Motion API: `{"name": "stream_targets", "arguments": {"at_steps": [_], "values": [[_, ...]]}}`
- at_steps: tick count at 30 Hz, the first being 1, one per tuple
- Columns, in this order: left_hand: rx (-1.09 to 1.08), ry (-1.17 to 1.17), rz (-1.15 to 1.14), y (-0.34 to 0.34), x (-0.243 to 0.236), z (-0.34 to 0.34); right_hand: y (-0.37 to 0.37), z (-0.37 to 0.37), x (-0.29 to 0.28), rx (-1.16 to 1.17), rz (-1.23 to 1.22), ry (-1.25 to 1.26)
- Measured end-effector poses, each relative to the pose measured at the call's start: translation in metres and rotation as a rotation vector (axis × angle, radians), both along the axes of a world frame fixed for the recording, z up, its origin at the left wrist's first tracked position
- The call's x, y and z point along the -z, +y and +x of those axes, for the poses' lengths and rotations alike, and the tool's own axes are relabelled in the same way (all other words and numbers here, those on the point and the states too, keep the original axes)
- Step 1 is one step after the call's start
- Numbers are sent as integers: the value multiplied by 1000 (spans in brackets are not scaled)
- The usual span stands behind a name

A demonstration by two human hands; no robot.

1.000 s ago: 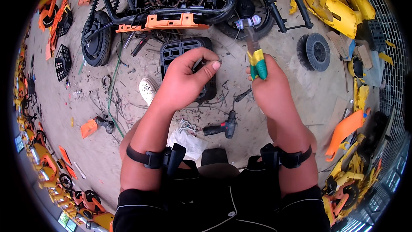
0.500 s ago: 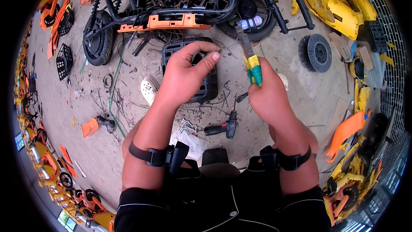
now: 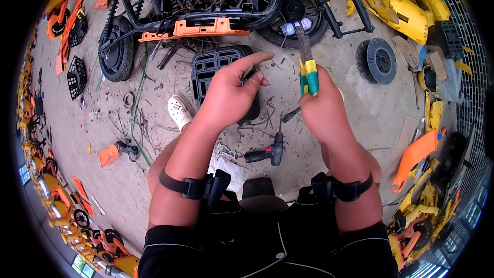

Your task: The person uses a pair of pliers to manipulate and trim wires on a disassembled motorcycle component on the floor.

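Observation:
My right hand (image 3: 324, 105) is closed round the yellow-and-green handles of a pair of pliers (image 3: 309, 71), with the metal jaws pointing upward. My left hand (image 3: 231, 90), to the left of it, has the index finger stretched out and the thumb and other fingers curled round a small dark piece (image 3: 251, 73), too small to name. Behind it, on the floor, lies a black plastic grid crate (image 3: 210, 62), partly hidden by the hand. A black cordless drill (image 3: 272, 152) lies below between my forearms, near a white crumpled bag (image 3: 231, 174).
A black vehicle frame (image 3: 272, 7) with rusty parts, an orange bracket (image 3: 203, 27) and wheels (image 3: 117, 56) stands ahead. Yellow panels (image 3: 396, 10), a grey spool (image 3: 381, 62) and a curved orange panel (image 3: 414, 157) are to the right. My white shoe (image 3: 179, 110) is at left.
My left hand has shifted slightly right, its index finger now stretched out. The pliers have swung more upright, and my right hand has risen a little since half a second ago.

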State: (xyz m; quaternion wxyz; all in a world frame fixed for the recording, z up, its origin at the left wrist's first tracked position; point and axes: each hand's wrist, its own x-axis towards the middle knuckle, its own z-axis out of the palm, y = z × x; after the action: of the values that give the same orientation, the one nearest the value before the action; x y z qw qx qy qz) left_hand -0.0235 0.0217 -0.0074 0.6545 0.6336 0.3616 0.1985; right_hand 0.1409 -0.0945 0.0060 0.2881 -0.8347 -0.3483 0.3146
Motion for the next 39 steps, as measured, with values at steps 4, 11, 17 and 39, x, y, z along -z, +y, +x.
{"name": "stream_targets", "arguments": {"at_steps": [4, 11, 17, 39], "values": [[-127, 41, 31, 5, 7, 1, 1, 3, 0, 23, 10, 42], [-128, -194, -290, 9, -1, -3, 6, 3, -8, 218, 8, 756], [-126, -135, -155, 9, 9, -2, 14, 5, -20, 282, 358, 901], [-237, 70, -19, 14, 2, -12, 12, -34, 4, -13, -220, 687]]}}
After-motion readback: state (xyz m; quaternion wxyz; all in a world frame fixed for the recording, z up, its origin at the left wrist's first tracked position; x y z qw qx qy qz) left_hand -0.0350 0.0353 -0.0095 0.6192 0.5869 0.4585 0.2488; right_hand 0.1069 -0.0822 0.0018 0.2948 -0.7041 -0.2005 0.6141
